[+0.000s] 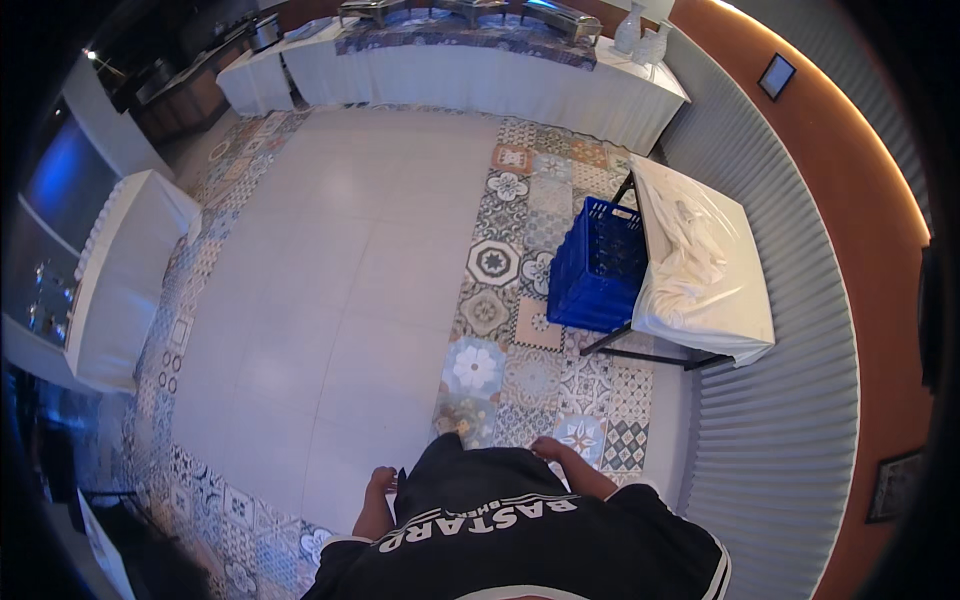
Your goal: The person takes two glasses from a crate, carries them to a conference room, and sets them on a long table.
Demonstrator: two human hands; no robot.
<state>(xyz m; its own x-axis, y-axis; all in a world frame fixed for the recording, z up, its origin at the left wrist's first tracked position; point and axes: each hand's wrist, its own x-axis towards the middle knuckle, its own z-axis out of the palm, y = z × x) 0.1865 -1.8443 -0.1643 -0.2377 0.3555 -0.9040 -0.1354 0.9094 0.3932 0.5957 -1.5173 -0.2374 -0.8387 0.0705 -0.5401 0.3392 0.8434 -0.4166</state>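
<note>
My left hand (pixel 383 480) hangs low beside my black clothing, away from the furniture. My right hand (pixel 548 447) is at my other side, above the patterned floor tiles. Both hands look small here, with fingers partly turned from view, so I cannot tell whether they are open or closed. No held object shows in either one. Ahead on the right, blue plastic crates (pixel 580 275) stand on the floor, partly under a small table (pixel 735 290) with dark legs. A crumpled cream cloth (pixel 690 235) covers its top. Neither hand touches the crates or table.
A long white-draped buffet table (pixel 480 95) with metal chafing dishes (pixel 560 18) and white vases (pixel 640 40) spans the far side. Another white-draped table (pixel 125 290) stands at the left. A corrugated grey wall panel (pixel 790 420) bounds the right. Plain pale tiles (pixel 320 250) run between patterned borders.
</note>
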